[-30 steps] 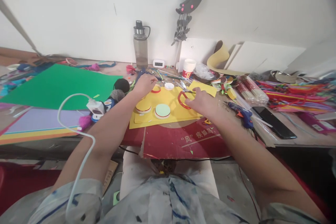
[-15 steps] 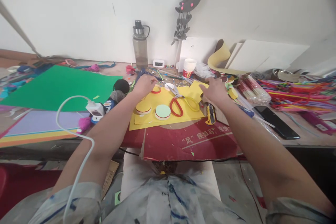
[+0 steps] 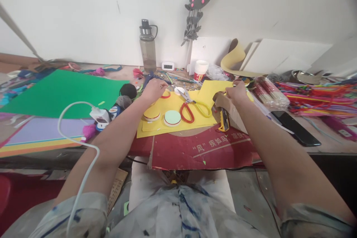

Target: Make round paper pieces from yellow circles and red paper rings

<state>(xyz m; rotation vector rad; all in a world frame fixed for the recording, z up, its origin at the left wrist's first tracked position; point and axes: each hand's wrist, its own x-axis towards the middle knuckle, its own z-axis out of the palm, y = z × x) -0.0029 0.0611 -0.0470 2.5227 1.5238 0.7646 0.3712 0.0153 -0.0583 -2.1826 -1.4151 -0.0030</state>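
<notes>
My right hand [image 3: 237, 93] pinches the right edge of a small yellow sheet of paper [image 3: 212, 87] at the right of the work area. Scissors [image 3: 188, 98] with one red and one yellow handle lie spread on larger yellow paper [image 3: 173, 131]. My left hand [image 3: 156, 90] rests with curled fingers beside a small red-rimmed disc [image 3: 166, 94]; what its fingers hold, if anything, is hidden. Nearer me sit a round piece with a pale green top [image 3: 172, 117] and a yellow-topped one [image 3: 152, 113]. A yellow utility knife [image 3: 224, 119] lies below my right hand.
Red printed cardboard [image 3: 181, 154] covers the front edge. Green paper [image 3: 64, 91] and a white cable [image 3: 80, 103] are at left. A water bottle [image 3: 147, 48] and paper cup [image 3: 200, 70] stand behind; a phone [image 3: 295, 128] and pipe cleaners [image 3: 315, 96] lie right.
My right hand has let go of the scissors, leaving them on the yellow paper, moved right and taken hold of the small yellow sheet. My left hand has stayed in place.
</notes>
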